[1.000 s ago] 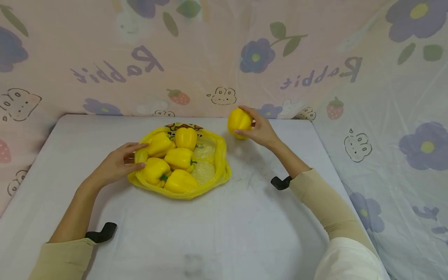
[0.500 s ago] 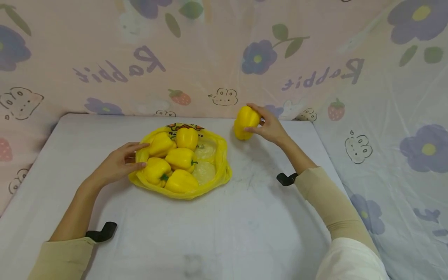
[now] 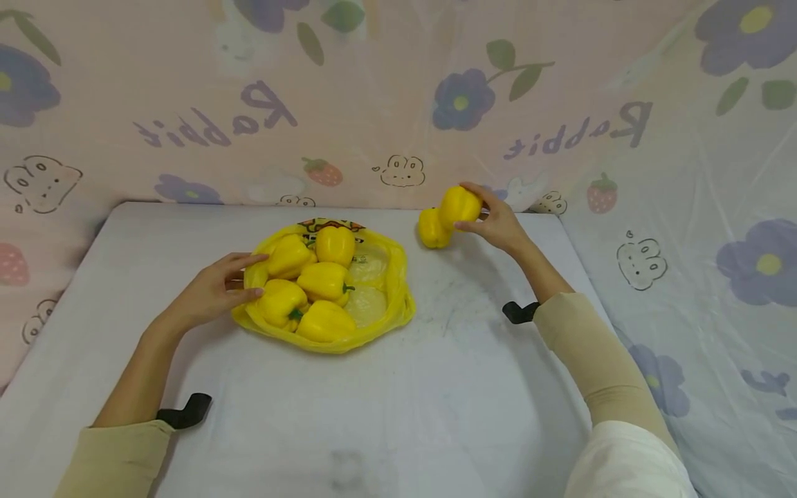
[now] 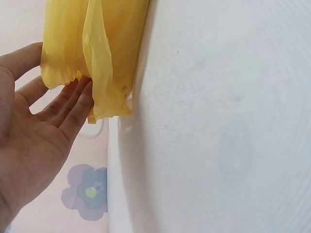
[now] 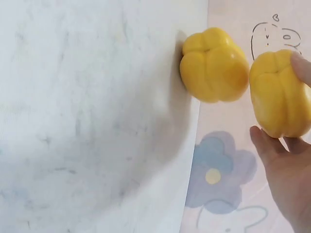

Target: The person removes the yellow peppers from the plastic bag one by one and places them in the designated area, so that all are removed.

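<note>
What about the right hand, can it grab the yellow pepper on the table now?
Probably not: the right hand holds another pepper, which sits between it and the pepper on the table.

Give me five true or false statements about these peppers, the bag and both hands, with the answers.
1. The right hand holds a yellow pepper. True.
2. The left hand also holds a pepper. False: the left hand touches the bag.
3. A second pepper sits outside the bag, on the table. True.
4. The bag is empty. False: several peppers lie in it.
5. The bag is blue. False: it is yellow.
</note>
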Available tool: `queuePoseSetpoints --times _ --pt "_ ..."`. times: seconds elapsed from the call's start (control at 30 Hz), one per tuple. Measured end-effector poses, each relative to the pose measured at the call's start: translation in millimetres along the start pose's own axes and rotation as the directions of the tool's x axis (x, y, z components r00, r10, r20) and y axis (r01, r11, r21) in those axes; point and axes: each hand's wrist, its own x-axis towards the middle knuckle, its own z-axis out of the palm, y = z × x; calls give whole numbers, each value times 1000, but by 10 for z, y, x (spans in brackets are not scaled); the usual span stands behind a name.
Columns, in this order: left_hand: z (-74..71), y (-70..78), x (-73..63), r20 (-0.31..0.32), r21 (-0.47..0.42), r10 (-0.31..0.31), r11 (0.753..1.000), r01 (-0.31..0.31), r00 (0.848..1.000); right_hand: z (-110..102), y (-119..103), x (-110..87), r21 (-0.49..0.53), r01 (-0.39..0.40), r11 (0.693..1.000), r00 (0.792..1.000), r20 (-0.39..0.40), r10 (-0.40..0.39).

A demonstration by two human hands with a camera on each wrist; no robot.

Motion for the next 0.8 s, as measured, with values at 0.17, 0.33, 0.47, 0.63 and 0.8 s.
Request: queuePoseSetpoints --times 0.17,0.33,0.47,0.63,0.8 --pt "-1 9 0 0 0 6 1000 -6 1000 -48 75 6 -29 -15 999 1000 10 15" --pt "3 20 2 0 1 20 1000 -20 1000 -100 145 18 -2 -26 1000 999 38 27" --pt "3 12 7 1 -5 16 1000 -16 1000 -132 179 14 7 -36 999 998 50 35" --pt "5 2 9 -2 -6 7 1000 -7 1000 -165 278 16 -31 -51 998 998 41 52" --pt "4 5 4 2 -12 4 1000 -4 1000 -161 433 27 -57 -80 995 995 55 83"
